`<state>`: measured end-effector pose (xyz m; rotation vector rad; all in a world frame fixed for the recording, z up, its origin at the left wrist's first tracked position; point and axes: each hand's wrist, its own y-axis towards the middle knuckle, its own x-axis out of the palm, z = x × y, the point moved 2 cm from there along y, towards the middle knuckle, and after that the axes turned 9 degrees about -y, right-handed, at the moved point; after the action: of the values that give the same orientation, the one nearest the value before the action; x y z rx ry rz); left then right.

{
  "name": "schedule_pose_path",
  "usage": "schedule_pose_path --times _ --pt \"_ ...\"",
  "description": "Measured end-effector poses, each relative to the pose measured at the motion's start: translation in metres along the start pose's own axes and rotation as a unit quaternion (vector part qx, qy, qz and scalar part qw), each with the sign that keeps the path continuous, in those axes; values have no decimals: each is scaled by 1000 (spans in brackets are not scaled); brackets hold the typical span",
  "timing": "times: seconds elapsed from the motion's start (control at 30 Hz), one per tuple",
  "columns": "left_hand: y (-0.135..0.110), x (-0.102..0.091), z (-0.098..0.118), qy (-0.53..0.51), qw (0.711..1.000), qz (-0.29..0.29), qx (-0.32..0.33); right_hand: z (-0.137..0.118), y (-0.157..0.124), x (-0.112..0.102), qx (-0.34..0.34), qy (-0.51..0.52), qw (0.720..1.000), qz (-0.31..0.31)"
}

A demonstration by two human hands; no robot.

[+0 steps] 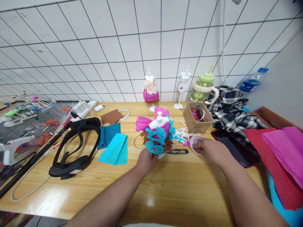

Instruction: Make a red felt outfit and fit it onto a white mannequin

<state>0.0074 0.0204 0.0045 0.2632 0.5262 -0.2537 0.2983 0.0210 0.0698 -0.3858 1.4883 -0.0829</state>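
Note:
A miniature dress-form mannequin (159,121) stands in the middle, dressed in magenta, brown and turquoise crepe paper with ruffled turquoise flowers (156,136). My left hand (147,160) is closed around its lower part, and the paper skirt hides the fingertips. Over to the right, my right hand (206,147) reaches into a small pale pink dish (195,137) with its fingers pinched together. Whatever they pinch is too small or hidden to name. Black thread snips (178,151) lie between the mannequin and the dish.
White and turquoise paper scraps (182,134) lie beside a cardboard box (198,121). Two more mini mannequins (151,86) stand by the wall, near a green-lidded jug (204,86). Folded turquoise paper (115,149) and a black headset strap (75,148) lie left; a phone (234,146) lies right.

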Motion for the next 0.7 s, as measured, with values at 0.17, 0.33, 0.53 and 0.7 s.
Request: schedule_pose_path --times 0.17,0.33,0.53,0.7 --pt "1 0 2 25 999 -21 22 10 -3 -4 54 -38 997 38" --pt "1 -1 4 39 998 -20 47 17 -5 -3 69 -46 996 31" --pt "1 -1 3 43 998 -13 44 21 -2 6 76 -44 996 8" --pt "2 -1 5 51 998 4 33 18 -1 4 86 -57 995 -2"
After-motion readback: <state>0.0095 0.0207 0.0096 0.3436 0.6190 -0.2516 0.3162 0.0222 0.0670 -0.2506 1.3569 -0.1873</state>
